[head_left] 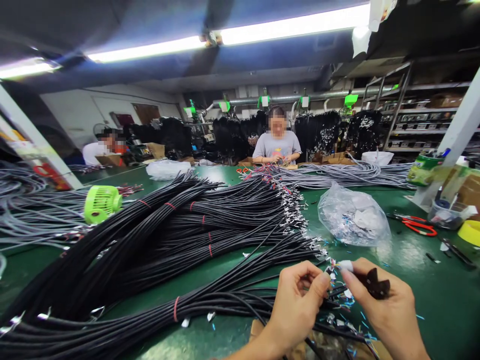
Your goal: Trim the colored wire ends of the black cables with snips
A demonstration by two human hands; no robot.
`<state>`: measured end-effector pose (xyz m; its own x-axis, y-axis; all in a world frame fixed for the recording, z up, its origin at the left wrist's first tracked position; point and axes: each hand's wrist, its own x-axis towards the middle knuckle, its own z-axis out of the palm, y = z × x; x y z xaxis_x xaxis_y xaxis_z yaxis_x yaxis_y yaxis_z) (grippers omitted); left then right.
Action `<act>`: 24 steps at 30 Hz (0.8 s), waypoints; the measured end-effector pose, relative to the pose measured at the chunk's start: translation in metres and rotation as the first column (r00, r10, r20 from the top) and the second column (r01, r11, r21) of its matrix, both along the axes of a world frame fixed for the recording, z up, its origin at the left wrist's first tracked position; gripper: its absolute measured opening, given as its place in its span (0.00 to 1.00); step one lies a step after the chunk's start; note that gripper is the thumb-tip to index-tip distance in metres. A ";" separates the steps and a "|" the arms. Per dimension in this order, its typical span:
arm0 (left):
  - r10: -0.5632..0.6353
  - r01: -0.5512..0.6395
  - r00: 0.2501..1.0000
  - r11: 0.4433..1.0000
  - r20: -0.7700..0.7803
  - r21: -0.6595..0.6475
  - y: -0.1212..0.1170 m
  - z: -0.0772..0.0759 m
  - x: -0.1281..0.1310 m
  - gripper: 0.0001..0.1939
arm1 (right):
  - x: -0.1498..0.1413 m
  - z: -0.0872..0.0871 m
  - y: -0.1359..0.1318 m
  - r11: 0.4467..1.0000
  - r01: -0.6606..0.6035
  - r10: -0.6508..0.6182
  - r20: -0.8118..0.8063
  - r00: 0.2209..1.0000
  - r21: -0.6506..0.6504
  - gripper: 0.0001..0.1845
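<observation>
Left hand (296,305) pinches thin black wire ends (335,292); at its three o'clock, right hand (386,310) pinches a small dark plastic connector (377,286).

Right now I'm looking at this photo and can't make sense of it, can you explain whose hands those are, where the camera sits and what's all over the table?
There is no machine here. The single picture comes from a camera worn on a person's head, looking down at their own bare hands. The left hand pinches the wire ends of a black cable. The right hand holds a small dark connector piece. On the green table lie bundles of black cables tied with red bands, a clear plastic bag, red-handled scissors and a small green fan. Across the table another person is working among grey cables.
</observation>
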<state>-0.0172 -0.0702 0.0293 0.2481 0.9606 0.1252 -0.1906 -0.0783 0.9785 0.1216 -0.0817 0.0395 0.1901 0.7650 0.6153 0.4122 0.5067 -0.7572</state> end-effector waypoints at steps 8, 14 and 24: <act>0.010 -0.009 1.000 1.000 -0.025 0.023 0.001 0.001 0.000 0.25 | -0.002 -0.002 -0.002 0.991 -0.102 0.102 -0.013 0.995 -0.081 0.08; 0.024 -0.024 1.000 1.000 -0.017 0.005 -0.001 0.004 0.000 0.23 | 0.009 -0.004 0.004 0.991 -0.104 0.110 0.076 0.991 -0.082 0.08; 0.039 -0.040 0.999 0.999 0.031 0.036 0.000 0.001 0.001 0.20 | 0.006 -0.002 0.002 0.974 -0.190 0.198 0.057 0.979 -0.120 0.08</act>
<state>-0.0162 -0.0704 0.0304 0.2056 0.9641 0.1678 -0.2165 -0.1224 0.9686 0.1271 -0.0794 0.0371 -0.0080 0.8489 0.5286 0.3667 0.4943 -0.7882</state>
